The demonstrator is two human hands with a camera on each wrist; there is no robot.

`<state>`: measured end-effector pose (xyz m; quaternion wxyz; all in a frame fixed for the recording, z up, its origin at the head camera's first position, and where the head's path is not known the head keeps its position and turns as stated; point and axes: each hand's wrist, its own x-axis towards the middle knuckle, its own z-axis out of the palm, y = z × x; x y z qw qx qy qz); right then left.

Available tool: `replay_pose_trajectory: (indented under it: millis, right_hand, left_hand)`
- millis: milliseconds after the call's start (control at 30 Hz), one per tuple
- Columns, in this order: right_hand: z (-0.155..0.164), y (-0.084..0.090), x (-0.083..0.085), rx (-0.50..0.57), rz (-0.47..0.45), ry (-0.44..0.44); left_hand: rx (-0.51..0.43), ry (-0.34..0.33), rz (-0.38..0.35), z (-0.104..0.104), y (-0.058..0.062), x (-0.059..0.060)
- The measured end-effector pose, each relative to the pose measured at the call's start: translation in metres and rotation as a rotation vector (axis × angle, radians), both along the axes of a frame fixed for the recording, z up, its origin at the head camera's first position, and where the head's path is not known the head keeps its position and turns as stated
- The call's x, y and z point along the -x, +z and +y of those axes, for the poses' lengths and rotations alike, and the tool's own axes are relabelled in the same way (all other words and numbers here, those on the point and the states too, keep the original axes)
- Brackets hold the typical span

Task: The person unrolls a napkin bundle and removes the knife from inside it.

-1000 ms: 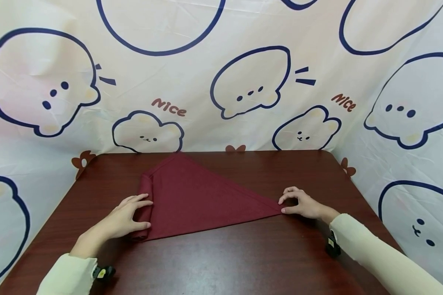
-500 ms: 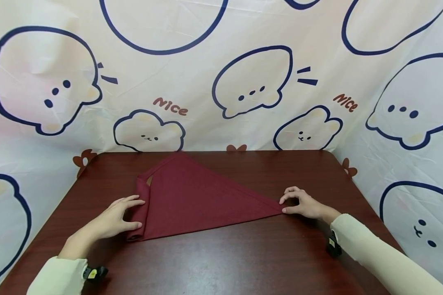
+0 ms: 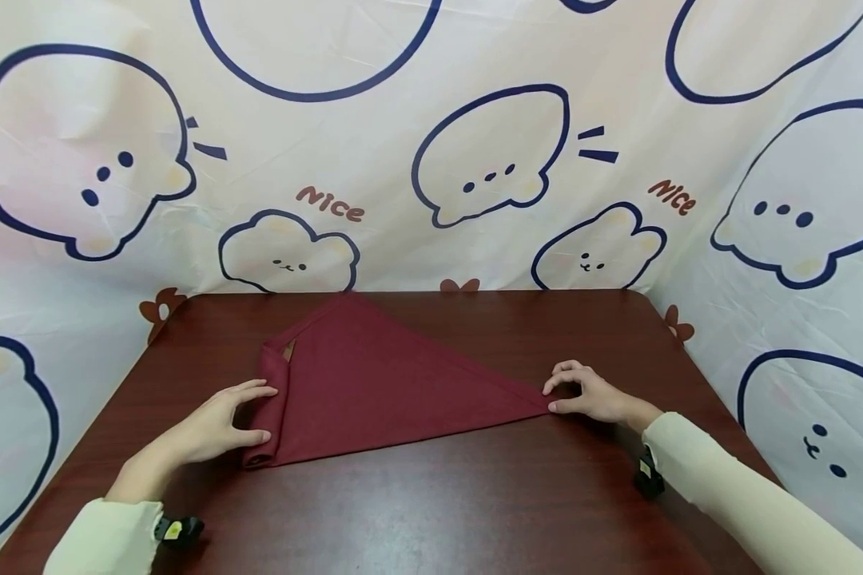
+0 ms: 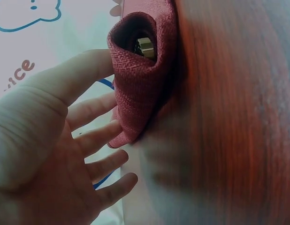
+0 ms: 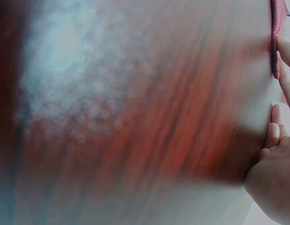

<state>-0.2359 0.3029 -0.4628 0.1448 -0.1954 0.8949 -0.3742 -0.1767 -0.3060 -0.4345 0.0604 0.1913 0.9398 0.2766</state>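
A dark red cloth (image 3: 388, 387) lies flat on the brown wooden table (image 3: 439, 511), folded into a triangle. Its left edge is rolled into a loose tube (image 3: 268, 411). My left hand (image 3: 255, 414) has straight, spread fingers that touch the outer side of that tube, thumb near its front end. The left wrist view shows the tube's open end (image 4: 140, 79) against my open left hand (image 4: 105, 93). My right hand (image 3: 552, 398) rests arched at the cloth's pointed right corner, thumb and index fingertip pressing there. In the right wrist view my right hand (image 5: 281, 89) sits beside the cloth tip (image 5: 275, 61).
A white backdrop (image 3: 475, 160) printed with cartoon animals hangs close behind and to both sides of the table. Bare tabletop stretches in front of the cloth toward me. Small black cameras sit at my left wrist (image 3: 180, 529) and right wrist (image 3: 647, 475).
My left hand has slid to the left and the rolled edge has shifted left with it, loosening a little. My right hand has stayed at the right corner.
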Motion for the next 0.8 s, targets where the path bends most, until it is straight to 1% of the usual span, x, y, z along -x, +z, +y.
replay_pose_trajectory:
  millis: [267, 433, 600, 800]
  right_hand:
    - [0.001, -0.001, 0.001, -0.004, 0.008, 0.003]
    - [0.001, -0.002, 0.002, -0.011, 0.013, 0.003]
    - [0.000, -0.001, 0.002, -0.009, 0.017, 0.007]
    - [-0.001, 0.001, 0.001, -0.010, 0.031, 0.013]
  left_hand:
    - [-0.024, 0.001, -0.041, -0.003, -0.002, 0.002]
    - [-0.030, 0.001, -0.047, -0.004, -0.002, 0.002]
    - [-0.008, -0.001, -0.019, -0.001, 0.001, 0.002]
    - [0.044, 0.031, 0.024, 0.010, 0.008, 0.001]
